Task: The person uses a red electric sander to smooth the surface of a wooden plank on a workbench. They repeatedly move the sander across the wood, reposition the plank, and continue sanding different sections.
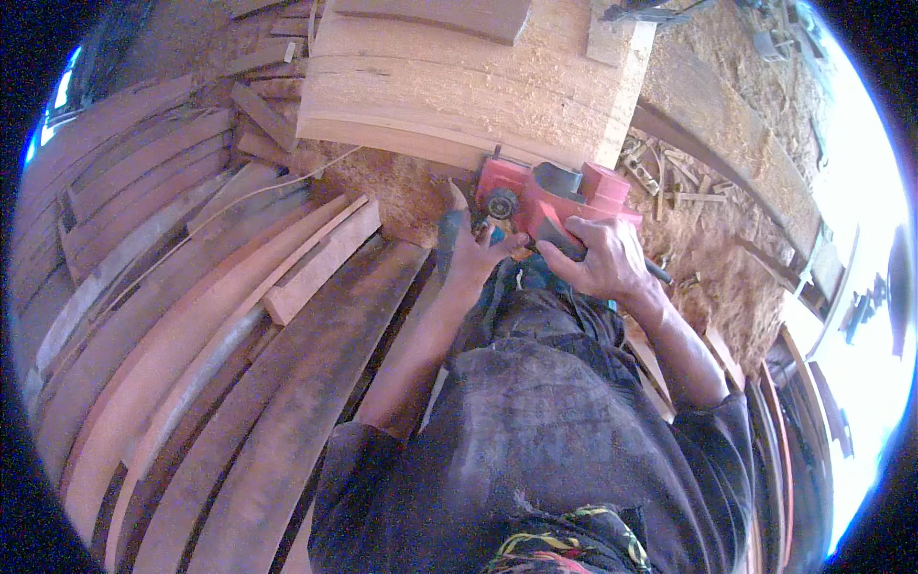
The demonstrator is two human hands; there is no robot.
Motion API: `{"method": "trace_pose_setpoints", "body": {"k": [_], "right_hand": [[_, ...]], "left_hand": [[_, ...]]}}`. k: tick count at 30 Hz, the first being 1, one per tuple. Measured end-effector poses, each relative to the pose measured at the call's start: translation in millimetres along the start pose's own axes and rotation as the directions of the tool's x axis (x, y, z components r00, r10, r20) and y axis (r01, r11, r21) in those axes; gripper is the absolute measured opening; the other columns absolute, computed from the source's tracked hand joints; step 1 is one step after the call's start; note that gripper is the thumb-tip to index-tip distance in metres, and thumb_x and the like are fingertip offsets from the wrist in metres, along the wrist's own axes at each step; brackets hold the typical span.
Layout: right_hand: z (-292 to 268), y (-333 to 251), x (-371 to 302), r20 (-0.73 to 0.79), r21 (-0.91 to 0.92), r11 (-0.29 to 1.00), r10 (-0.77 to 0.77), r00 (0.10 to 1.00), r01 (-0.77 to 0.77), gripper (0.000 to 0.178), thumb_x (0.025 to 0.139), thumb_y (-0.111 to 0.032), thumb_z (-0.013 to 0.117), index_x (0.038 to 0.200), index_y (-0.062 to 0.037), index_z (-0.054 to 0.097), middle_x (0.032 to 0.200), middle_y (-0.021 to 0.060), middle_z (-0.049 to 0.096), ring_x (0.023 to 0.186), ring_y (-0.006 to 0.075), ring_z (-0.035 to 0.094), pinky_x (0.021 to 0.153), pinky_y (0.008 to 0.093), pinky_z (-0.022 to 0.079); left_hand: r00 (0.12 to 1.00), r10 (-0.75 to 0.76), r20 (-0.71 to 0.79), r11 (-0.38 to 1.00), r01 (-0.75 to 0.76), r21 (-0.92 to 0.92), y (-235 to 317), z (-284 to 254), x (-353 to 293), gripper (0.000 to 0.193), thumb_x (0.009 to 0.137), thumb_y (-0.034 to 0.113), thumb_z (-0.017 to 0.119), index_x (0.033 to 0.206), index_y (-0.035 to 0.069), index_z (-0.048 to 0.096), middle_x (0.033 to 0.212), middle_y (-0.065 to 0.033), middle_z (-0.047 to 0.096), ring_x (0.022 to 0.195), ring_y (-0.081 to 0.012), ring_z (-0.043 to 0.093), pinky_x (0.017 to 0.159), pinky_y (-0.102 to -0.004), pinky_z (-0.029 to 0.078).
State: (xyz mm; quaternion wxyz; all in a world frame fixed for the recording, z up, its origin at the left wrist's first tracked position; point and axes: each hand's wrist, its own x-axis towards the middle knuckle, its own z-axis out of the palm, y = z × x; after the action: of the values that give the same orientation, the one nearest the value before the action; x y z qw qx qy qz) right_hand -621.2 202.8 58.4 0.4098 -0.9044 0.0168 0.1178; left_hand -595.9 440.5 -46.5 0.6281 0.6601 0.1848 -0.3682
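Beside the wide pale wooden board [421, 100], the right hand [608, 256] clasps the red-and-black power planer [538, 214] by its handle [557, 236], seemingly for control, the left hand [470, 256] spread open nearby.

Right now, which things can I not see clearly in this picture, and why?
All in the head view:
Red power tool, far side: hidden by its own body.
Its gripped part: covered by the right hand.
Brown top board: cut off by the upper edge.
Bright right side: lost in glare.
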Motion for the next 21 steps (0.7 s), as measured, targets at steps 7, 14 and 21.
{"method": "trace_pose_setpoints", "body": {"k": [7,14,21], "right_hand": [[21.0,-14.9,22.8,-0.003,0.023,1.0,-0.006,1.0,0.006,0.039,0.089,-0.039,0.081,0.085,-0.0003,0.075,0.07,0.0227,0.069,0.064,0.0407,0.072,0.06,0.0476,0.055],[38.6,-37.6,46.6,0.018,-0.033,0.999,0.014,1.0,-0.014,0.041,0.09,-0.041,0.081,0.085,-0.0008,0.075,0.07,0.0226,0.069,0.064,0.0409,0.072,0.061,0.0483,0.056],[67.0,-66.9,83.6,-0.046,0.023,0.999,-0.044,0.998,0.045,0.042,0.09,-0.042,0.08,0.081,-0.0016,0.074,0.068,0.021,0.069,0.063,0.0394,0.072,0.059,0.048,0.055]], "left_hand": [[1.0,-0.003,-0.003,1.0,0.003,0.004,10.7,-35.3,9.6,0.132,0.07,0.026,0.105,0.166,-0.002,0.019,0.159,-0.016,0.043,0.148,-0.0269,0.044,0.126,-0.0392,0.036],[1.0,-0.028,0.008,1.0,0.028,0.003,24.1,-71.7,22.8,0.132,0.067,0.029,0.107,0.164,-0.005,0.025,0.158,-0.0172,0.044,0.146,-0.0283,0.046,0.124,-0.0388,0.04],[1.0,-0.019,-0.016,0.982,0.015,-0.187,24.0,-121.0,40.1,0.147,0.064,0.029,0.108,0.168,-0.008,0.01,0.168,-0.0233,0.033,0.159,-0.0358,0.033,0.129,-0.0434,0.035]]}}
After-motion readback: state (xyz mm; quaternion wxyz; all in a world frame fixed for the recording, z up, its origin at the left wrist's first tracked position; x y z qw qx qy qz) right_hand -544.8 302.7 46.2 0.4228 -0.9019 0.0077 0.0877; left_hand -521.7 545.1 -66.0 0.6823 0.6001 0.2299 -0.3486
